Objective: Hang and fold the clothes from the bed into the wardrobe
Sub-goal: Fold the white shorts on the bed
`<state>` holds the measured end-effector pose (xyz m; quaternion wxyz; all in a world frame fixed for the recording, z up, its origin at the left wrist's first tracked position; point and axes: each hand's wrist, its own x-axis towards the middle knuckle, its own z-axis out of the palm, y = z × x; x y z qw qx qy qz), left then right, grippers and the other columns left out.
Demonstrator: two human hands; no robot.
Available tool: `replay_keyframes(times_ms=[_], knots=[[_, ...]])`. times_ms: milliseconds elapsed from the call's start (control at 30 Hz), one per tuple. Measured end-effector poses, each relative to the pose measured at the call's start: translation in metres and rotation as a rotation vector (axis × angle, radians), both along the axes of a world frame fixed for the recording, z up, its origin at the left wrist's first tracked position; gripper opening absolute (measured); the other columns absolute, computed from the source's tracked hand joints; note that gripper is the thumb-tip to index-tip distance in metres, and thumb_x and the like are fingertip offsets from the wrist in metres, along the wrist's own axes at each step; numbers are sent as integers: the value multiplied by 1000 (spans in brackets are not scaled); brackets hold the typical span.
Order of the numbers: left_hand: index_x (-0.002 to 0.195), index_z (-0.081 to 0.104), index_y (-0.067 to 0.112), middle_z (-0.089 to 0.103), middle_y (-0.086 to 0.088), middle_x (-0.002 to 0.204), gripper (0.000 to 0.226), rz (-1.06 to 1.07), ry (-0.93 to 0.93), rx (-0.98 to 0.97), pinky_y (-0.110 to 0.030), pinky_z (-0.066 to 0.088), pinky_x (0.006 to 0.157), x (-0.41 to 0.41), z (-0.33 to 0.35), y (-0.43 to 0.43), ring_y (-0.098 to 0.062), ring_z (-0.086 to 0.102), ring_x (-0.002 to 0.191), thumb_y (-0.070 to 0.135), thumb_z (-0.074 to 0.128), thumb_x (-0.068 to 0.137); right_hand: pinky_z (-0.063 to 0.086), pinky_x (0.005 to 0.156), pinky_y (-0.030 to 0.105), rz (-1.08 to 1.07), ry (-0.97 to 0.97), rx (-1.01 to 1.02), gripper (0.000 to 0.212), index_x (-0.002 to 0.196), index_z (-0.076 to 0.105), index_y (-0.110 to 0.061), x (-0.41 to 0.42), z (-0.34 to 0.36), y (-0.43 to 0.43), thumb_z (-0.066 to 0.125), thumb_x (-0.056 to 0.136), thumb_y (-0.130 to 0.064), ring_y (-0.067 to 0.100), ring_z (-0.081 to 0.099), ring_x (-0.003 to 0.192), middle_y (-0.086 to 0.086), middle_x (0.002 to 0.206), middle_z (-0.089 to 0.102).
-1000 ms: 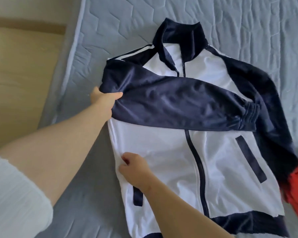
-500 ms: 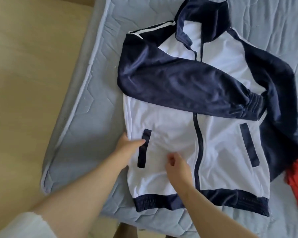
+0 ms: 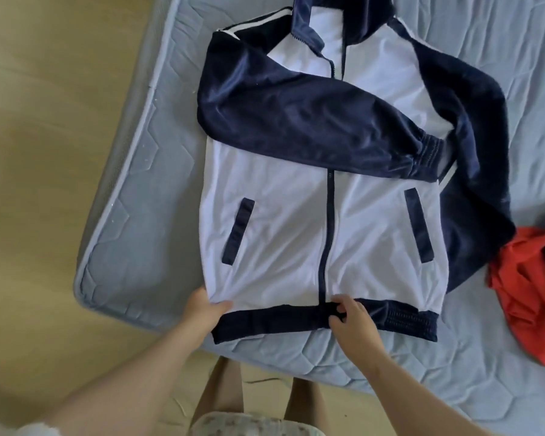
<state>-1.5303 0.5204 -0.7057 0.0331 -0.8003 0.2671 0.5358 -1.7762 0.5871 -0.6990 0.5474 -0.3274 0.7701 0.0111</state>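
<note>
A white and navy zip jacket (image 3: 280,221) lies front up on the blue quilted mattress (image 3: 132,190), collar away from me. One navy sleeve is folded across its chest; the other trails down the right side. My left hand (image 3: 206,305) pinches the bottom left corner at the navy hem band. My right hand (image 3: 350,316) grips the hem band at the foot of the zip.
A red garment (image 3: 529,291) lies crumpled at the mattress's right edge, touching the trailing sleeve. Wooden floor (image 3: 44,152) runs along the left and front of the bed. My legs stand at the mattress's near edge.
Both hands slid down the jacket front, from the sleeve and pocket area to the bottom hem. The view tilted down, so the jacket's whole hem and the bed's corner show.
</note>
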Motion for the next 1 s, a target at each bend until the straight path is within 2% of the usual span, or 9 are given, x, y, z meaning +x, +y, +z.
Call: replay_keyframes(times_ms=[100, 200, 300, 400, 467, 567, 633, 867, 1000], knots=[[114, 56, 9, 61, -9, 103, 31, 26, -148, -78, -35, 44, 76, 0, 2, 9, -27, 54, 87, 9, 63, 84, 36, 58, 12, -101, 22, -21, 35, 128, 47, -19, -7, 5, 0, 47, 93, -16, 10, 47, 89, 2, 123, 49], [124, 47, 11, 56, -13, 117, 47, 48, -334, -117, -43, 46, 83, -6, 5, 8, -34, 53, 97, 3, 60, 80, 46, 82, 32, -187, 182, -95, 34, 125, 49, -15, -26, 14, -2, 46, 91, -15, 22, 50, 105, 5, 126, 48], [140, 26, 26, 36, -10, 139, 79, -119, -573, -154, -51, 39, 96, -36, 13, 1, -36, 42, 120, 8, 66, 73, 32, 99, 41, -251, 448, -132, 47, 133, 41, -16, -58, 17, -1, 51, 87, -17, 30, 38, 123, 7, 141, 36], [142, 22, 30, 23, -7, 148, 84, -504, -475, -400, -47, 35, 100, -82, 15, -10, -32, 33, 128, 12, 68, 74, 23, 105, 45, -387, 484, -12, 65, 143, 25, -21, -88, 10, 3, 54, 86, -26, 33, 29, 131, 6, 150, 24], [147, 13, 30, 10, -4, 154, 84, -782, -352, -455, -42, 29, 106, -110, 9, -17, -26, 20, 138, 15, 64, 80, 35, 93, 42, -557, 297, 37, 65, 144, 22, -20, -99, 2, 6, 53, 87, -24, 32, 44, 119, 8, 140, 38], [148, 1, 33, -3, 2, 157, 84, -1115, -157, -341, -37, 22, 112, -142, -5, -22, -21, 5, 143, 25, 57, 86, 40, 60, 28, -744, 138, 11, 46, 126, 36, -16, -107, -9, 15, 53, 84, -8, 16, 52, 77, -3, 92, 53], [147, -2, 38, -9, 3, 157, 80, -1228, -103, -158, -40, 20, 113, -153, -12, -23, -24, -3, 144, 30, 53, 88, 37, 55, 26, -809, 113, 42, 43, 116, 36, -20, -112, -14, 23, 55, 81, -3, 12, 49, 72, -7, 84, 47], [145, 10, 42, -1, 4, 157, 70, -1219, -120, -12, -42, 24, 109, -162, -7, -41, -24, 2, 144, 32, 49, 88, 48, 89, 42, -1012, 110, -34, 60, 123, 39, -10, -139, -17, -4, 70, 75, -29, 27, 55, 100, 7, 113, 51], [141, 28, 32, 20, -2, 150, 57, -1100, -73, -55, -39, 33, 106, -174, -4, -46, -26, 24, 136, 32, 51, 88, 45, 65, 36, -997, 182, 30, 18, 95, 56, -2, -170, -17, -29, 58, 80, -10, 28, 52, 75, 13, 84, 54]])
